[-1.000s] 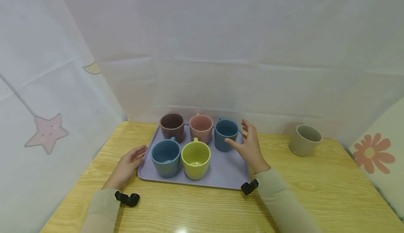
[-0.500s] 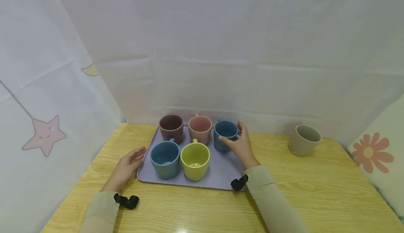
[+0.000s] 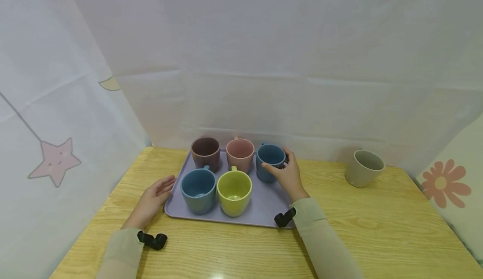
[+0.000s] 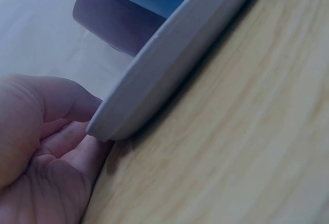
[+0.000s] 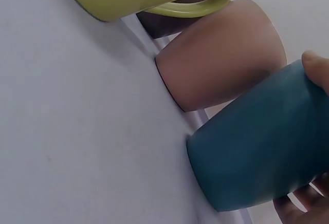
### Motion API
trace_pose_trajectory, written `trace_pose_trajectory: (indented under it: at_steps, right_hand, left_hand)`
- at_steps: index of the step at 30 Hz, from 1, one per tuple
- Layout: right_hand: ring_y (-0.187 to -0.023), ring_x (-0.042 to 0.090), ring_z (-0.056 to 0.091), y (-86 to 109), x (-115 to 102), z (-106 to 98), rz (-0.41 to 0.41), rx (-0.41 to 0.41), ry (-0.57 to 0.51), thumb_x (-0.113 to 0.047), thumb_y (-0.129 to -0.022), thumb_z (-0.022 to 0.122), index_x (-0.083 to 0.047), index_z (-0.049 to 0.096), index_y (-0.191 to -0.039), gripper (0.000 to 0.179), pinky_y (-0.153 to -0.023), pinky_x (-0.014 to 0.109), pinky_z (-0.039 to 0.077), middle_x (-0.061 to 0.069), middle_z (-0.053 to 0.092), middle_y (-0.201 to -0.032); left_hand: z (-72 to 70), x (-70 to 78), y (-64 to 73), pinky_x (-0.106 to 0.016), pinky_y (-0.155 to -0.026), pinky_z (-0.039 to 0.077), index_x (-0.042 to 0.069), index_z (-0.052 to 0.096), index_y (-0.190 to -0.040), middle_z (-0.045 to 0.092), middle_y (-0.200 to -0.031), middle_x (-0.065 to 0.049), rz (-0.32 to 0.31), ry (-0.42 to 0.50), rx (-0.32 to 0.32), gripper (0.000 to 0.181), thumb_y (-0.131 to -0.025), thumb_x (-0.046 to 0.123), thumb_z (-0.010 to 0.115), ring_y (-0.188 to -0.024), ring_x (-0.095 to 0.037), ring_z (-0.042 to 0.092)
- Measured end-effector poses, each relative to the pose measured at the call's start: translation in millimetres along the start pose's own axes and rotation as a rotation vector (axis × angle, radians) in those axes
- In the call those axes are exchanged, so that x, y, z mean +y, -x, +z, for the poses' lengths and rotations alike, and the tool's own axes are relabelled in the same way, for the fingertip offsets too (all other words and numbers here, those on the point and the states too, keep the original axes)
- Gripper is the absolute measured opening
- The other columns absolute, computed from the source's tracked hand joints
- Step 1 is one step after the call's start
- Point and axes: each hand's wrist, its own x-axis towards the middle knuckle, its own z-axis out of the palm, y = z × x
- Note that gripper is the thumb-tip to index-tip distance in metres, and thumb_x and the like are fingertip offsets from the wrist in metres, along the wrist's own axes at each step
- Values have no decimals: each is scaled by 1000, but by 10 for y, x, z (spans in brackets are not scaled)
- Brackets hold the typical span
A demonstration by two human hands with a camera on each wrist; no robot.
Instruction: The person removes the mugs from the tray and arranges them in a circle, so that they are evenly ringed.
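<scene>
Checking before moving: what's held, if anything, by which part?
The right hand holds the rear right blue mug by its body, near the rim. The left hand is at the left edge of the tray; grip unclear.

From the tray's (image 3: 268, 201) centre, room opens at four o'clock. The yellow-green mug (image 3: 234, 207) blocks six, light-blue mug (image 3: 198, 201) nine, plum mug (image 3: 211, 162) eleven, pink mug (image 3: 240, 163) twelve, dark-blue mug (image 3: 265, 174) two. Past the right hand (image 3: 289, 178), bench (image 3: 328, 186) lies free to the grey cup (image 3: 360, 172) at three.

Lilac tray (image 3: 266, 203) here, and on it I see yellow cup (image 3: 234, 204), pink cup (image 3: 240, 159), plum cup (image 3: 206, 156), blue cup (image 3: 198, 193) and deeper blue cup (image 3: 269, 157)! Right of it, grey-beige cup (image 3: 363, 170); under it, yellow wood-grained table (image 3: 211, 247)!
</scene>
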Motion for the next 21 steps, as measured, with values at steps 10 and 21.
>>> trace_pose_trajectory:
  at_steps: [10,21]
  right_hand:
    - [-123,20,44,9,-9,-40,-52,2,31,-51,-61,83,-10,37,-138,98,-105,42,36,3,48,-130]
    - [-119,19,47,22,23,-67,-80,42,65,-55,-58,83,-13,42,-132,95,-104,40,38,2,50,-126]
  left_hand:
    - [4,-18,-10,-6,-89,37,2,28,-146,32,-148,-18,-5,8,5,51,-98,3,45,-135,-32,32]
    - [3,-25,-14,-6,-89,37,0,29,-145,33,-147,-18,1,-2,9,50,-98,2,45,-134,-32,32]
